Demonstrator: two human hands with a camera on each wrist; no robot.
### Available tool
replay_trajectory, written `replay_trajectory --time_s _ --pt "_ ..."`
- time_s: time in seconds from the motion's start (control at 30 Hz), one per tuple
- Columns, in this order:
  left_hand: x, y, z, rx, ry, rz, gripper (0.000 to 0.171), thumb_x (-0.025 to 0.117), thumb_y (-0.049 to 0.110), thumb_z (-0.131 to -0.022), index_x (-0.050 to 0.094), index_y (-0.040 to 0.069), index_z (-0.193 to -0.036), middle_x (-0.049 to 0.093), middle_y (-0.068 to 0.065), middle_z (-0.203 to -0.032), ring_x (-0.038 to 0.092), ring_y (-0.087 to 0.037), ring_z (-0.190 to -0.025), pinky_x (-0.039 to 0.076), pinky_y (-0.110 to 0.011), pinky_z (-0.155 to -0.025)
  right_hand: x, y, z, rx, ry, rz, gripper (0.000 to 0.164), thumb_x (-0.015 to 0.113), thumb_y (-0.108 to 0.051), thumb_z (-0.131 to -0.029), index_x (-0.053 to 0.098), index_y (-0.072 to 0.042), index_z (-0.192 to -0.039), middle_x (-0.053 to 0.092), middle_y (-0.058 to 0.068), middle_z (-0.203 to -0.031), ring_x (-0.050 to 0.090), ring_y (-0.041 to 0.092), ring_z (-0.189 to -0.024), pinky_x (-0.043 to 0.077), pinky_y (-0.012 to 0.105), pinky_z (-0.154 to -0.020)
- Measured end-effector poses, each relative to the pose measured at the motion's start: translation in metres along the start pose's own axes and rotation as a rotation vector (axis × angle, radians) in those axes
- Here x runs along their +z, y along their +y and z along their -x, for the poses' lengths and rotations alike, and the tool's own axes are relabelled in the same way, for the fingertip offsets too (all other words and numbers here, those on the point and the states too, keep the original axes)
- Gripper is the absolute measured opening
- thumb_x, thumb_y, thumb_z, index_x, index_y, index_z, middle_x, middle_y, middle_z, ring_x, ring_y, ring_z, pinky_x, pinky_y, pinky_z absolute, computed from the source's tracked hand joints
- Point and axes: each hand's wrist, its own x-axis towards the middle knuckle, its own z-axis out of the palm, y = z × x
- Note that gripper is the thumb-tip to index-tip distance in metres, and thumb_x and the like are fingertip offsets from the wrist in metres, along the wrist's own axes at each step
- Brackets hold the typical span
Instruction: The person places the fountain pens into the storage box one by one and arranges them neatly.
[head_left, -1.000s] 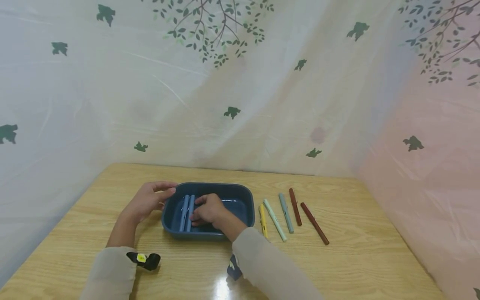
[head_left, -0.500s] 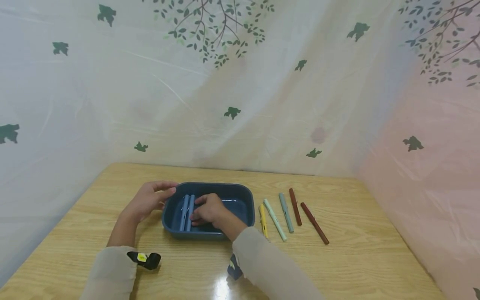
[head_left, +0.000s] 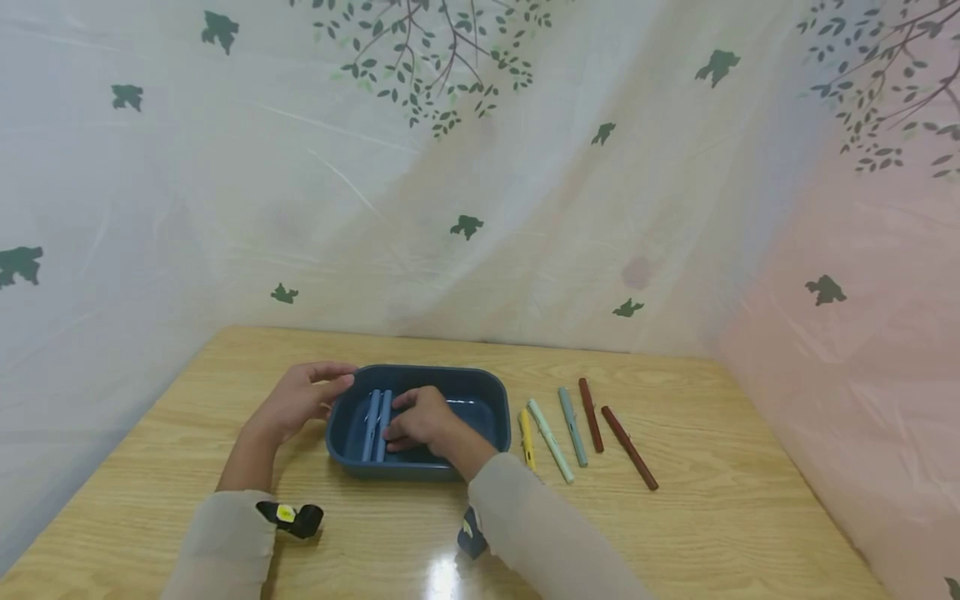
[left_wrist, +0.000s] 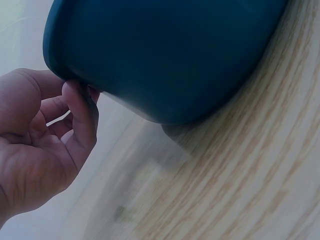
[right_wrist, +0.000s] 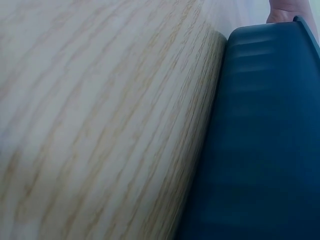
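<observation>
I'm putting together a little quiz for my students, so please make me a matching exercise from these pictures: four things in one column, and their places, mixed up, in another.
Things:
1. Yellow pen
2. Two blue pens
3. Left hand
4. Dark red pens

Places:
A. At the left end of the tray, by its rim
B. Farthest right on the table
C. Lying inside the tray
D. On the table, just right of the tray

Pairs: 1-D, 2-C, 3-A, 4-B

Behind the wood-grain table (head_left: 750, 500) stands a pale sheet (head_left: 540, 242) patterned with leafy branches (head_left: 453, 40).
</observation>
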Motion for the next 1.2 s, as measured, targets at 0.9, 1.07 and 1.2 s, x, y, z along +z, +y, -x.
replay_trajectory --time_s 0.9,1.07,1.2 --pt "0.002 0.002 0.001 -0.020 0.017 -0.020 0.049 0.062 0.030 -0.104 0.056 0.000 -0.143 0.057 -0.023 -0.142 0.061 -0.033 -0.119 0.058 -0.045 -0.089 -0.028 -0.019 0.013 -0.064 -0.014 0.054 0.047 0.065 0.022 -0.086 0.059 0.009 -0.130 0.067 0.025 -0.107 0.073 0.027 -0.077 0.062 0.038 -0.069" --pt "0.003 0.002 0.002 -0.021 0.022 -0.026 0.048 0.062 0.030 -0.104 0.057 0.001 -0.142 0.057 -0.023 -0.143 0.061 -0.033 -0.120 0.057 -0.045 -0.090 -0.034 -0.024 0.017 -0.103 -0.011 0.061 0.048 0.065 0.022 -0.086 0.058 0.010 -0.132 0.063 0.030 -0.118 0.071 0.025 -0.078 0.062 0.039 -0.069" --pt "0.003 0.002 0.002 -0.021 0.023 -0.026 0.048 0.062 0.029 -0.104 0.056 0.001 -0.143 0.057 -0.023 -0.142 0.062 -0.031 -0.118 0.057 -0.044 -0.089 -0.041 -0.030 0.023 -0.143 -0.024 0.056 0.049 0.065 0.022 -0.086 0.058 0.010 -0.133 0.060 0.031 -0.122 0.070 0.024 -0.080 0.062 0.040 -0.071"
